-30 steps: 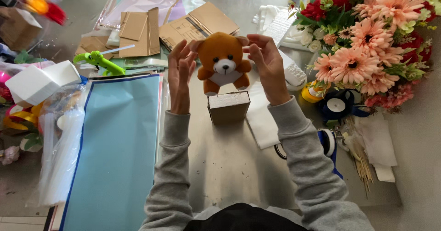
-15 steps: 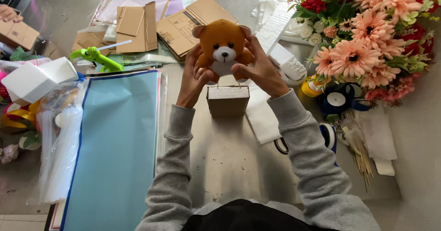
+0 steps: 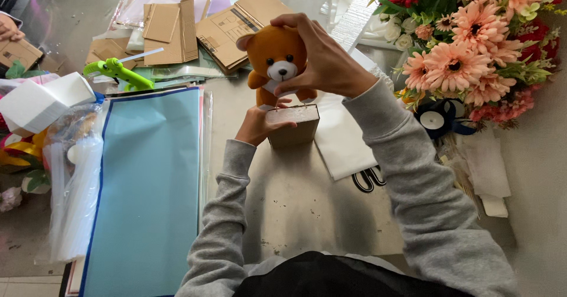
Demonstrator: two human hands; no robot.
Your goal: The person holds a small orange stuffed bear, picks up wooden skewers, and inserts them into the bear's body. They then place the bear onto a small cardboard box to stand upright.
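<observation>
Bare desk [image 3: 307, 208] right below; right hand [image 3: 322, 57] wrapped round teddy bear [image 3: 276, 60] over small cardboard box [image 3: 293, 125], left hand [image 3: 257, 125] curled gripping box side

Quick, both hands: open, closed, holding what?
Left hand: curled against the small cardboard box, apparently steadying it; a full grip cannot be told.
Right hand: closed around the brown teddy bear, holding it above the box.

Bright, even daylight, soft shadows beneath the sleeves, sharp focus, slight wide-angle edge stretch.
</observation>
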